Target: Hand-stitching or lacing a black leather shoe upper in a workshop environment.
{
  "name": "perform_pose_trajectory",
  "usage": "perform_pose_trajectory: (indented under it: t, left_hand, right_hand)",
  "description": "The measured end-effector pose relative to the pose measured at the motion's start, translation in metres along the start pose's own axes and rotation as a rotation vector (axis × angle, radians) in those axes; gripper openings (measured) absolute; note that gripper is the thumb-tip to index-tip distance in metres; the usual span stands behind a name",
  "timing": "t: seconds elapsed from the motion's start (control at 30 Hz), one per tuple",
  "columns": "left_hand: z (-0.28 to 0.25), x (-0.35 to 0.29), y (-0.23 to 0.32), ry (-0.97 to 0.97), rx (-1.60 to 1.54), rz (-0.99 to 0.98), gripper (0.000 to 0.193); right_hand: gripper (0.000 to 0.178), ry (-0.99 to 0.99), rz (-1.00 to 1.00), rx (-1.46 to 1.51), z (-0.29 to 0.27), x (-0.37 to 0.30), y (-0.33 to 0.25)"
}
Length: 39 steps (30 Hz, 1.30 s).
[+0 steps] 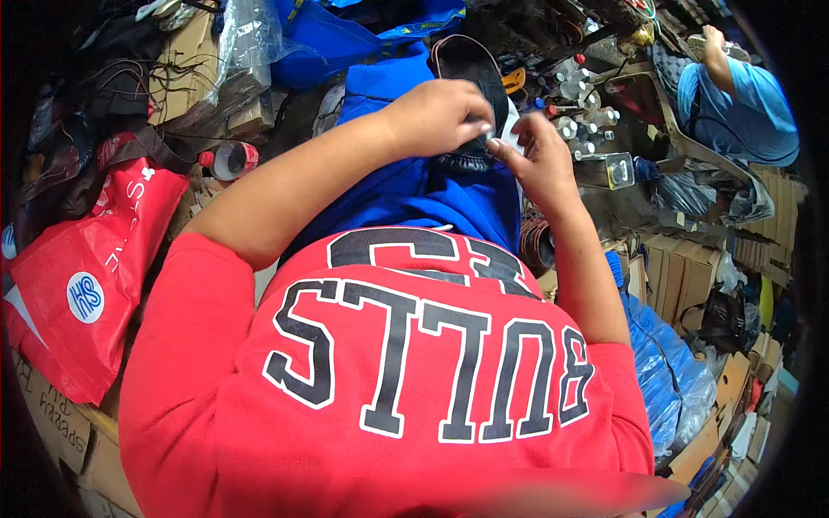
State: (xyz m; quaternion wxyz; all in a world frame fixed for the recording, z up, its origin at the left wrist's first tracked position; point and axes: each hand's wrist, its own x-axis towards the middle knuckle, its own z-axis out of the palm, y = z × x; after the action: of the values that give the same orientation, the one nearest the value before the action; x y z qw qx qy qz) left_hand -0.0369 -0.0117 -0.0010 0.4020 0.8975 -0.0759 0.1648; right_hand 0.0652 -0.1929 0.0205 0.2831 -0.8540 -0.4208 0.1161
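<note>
- The red bag [91, 285] lies at the far left; the dark rim of the view cuts off its outer corner.
- A red-capped bottle [231, 161] lies on its side, left of the blue-trousered lap [380, 91].
- The left hand [445, 118] is over the lap, fingers bent and thumb tip near the fingertips; I cannot tell what, if anything, it has hold of.
- The dark shoe [473, 73] lies on the right part of the lap, toward its far edge (its middle is partly hidden by the fingers).
- The right hand [544, 155] is at the shoe's near right side, thumb and forefinger bent toward the left hand's fingertips; whether it grips anything there is too small to tell.
- Small bottles [587, 121] crowd together beyond the lap's right edge, overlapping one another.
- Another person [743, 116] in blue shows at upper right, only in part.
</note>
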Motion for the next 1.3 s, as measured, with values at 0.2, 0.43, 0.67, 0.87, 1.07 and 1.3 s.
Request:
perform_pose_trajectory:
  t: [0.2,0.43,0.67,0.87,1.07,1.3]
  left_hand:
    - [0.03,0.022,-0.011,-0.175,-0.003,-0.137,0.027]
    - [0.033,0.021,-0.012,-0.156,-0.055,-0.136,0.029]
    - [0.028,0.021,-0.013,-0.152,-0.036,-0.154,0.028]
    - [0.011,-0.001,-0.001,0.05,0.069,-0.133,0.028]
    - [-0.014,-0.024,0.008,-0.249,0.208,-0.114,0.019]
    - [-0.049,-0.021,-0.026,0.219,-0.163,-0.452,0.022]
  right_hand:
    - [0.026,-0.382,0.165,0.172,-0.008,-0.013,0.003]
    - [0.03,-0.337,0.065,0.179,-0.016,-0.035,0.005]
    - [0.032,-0.246,0.041,0.297,-0.038,-0.055,0.009]
    - [0.012,-0.125,0.302,0.664,-0.043,-0.055,0.018]
    - [0.017,-0.166,0.04,0.222,0.009,-0.032,0.024]
    - [0.034,0.393,0.392,1.4,0.021,-0.006,0.053]
